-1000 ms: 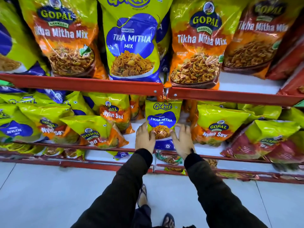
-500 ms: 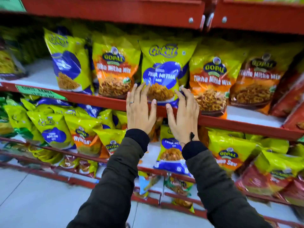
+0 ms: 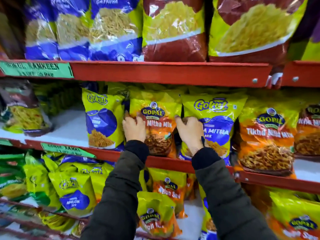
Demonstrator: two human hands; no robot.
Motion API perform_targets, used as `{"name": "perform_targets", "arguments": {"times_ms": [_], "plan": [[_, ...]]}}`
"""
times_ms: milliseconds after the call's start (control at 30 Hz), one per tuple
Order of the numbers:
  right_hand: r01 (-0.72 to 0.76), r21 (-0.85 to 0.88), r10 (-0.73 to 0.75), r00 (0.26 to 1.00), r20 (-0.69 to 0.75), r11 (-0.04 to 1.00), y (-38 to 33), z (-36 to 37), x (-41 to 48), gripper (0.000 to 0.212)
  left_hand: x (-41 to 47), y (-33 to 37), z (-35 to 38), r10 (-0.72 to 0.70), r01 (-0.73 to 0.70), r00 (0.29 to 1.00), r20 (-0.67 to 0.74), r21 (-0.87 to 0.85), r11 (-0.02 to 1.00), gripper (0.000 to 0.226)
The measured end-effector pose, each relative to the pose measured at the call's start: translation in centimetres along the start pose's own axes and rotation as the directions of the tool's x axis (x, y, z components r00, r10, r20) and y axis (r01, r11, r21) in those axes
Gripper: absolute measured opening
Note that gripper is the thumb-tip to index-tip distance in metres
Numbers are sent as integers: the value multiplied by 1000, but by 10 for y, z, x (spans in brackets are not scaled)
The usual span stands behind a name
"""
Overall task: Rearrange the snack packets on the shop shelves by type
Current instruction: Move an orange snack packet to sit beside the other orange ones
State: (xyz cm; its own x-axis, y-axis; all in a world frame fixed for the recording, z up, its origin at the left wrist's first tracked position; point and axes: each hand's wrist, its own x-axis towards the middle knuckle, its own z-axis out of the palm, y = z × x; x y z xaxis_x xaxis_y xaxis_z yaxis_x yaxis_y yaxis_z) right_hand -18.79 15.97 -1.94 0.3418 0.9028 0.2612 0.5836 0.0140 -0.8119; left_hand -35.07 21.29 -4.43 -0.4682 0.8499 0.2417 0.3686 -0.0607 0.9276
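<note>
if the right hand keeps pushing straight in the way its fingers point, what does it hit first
Probably the blue Gokul Tikha Mitha packet: the right hand already rests at its left edge, fingers aimed into the gap beside the Gopal packet. Depth is unclear.

Red shelves, three tiers.
Top: blue sev bags, maroon sev bags.
Middle: white deck; dark packet far left, Gokul packet, Gopal mix, Gokul mix, more Gopal mix right.
Bottom: Nylon Sev packets, leaning, heaped.
Green labels on edges.
</note>
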Motion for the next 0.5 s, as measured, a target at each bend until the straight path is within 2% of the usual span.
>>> {"name": "perform_targets", "arguments": {"times_ms": [67,133,200,267,300,333,400,500], "plan": [[-85,14,85,996,24,996,-4,10,10,47,12,2,0,-117,127,991,68,-172,977,46],[-92,95,93,996,-3,991,-5,21,16,46,20,1,0,-144,171,985,98,-375,911,40],[-48,208,65,995,-76,977,-2,27,18,42,21,-3,-3,-108,118,993,47,-441,890,35],[11,342,47,986,-161,940,0,28,16,36,17,-6,-7,-80,59,996,-25,-468,882,42],[18,413,58,983,-171,910,-2,26,13,25,15,-7,-9,-75,41,996,-50,-489,871,45],[7,481,75,985,-153,877,-2,24,11,16,13,-8,-12,-62,15,995,-77,-504,863,46],[-17,571,90,991,-100,821,-2,21,6,27,5,-4,-19,-32,-38,991,-127,-515,856,37],[-21,643,46,999,-22,766,-3,14,-7,31,-8,3,-35,-28,-75,985,-169,-570,818,33]]}}
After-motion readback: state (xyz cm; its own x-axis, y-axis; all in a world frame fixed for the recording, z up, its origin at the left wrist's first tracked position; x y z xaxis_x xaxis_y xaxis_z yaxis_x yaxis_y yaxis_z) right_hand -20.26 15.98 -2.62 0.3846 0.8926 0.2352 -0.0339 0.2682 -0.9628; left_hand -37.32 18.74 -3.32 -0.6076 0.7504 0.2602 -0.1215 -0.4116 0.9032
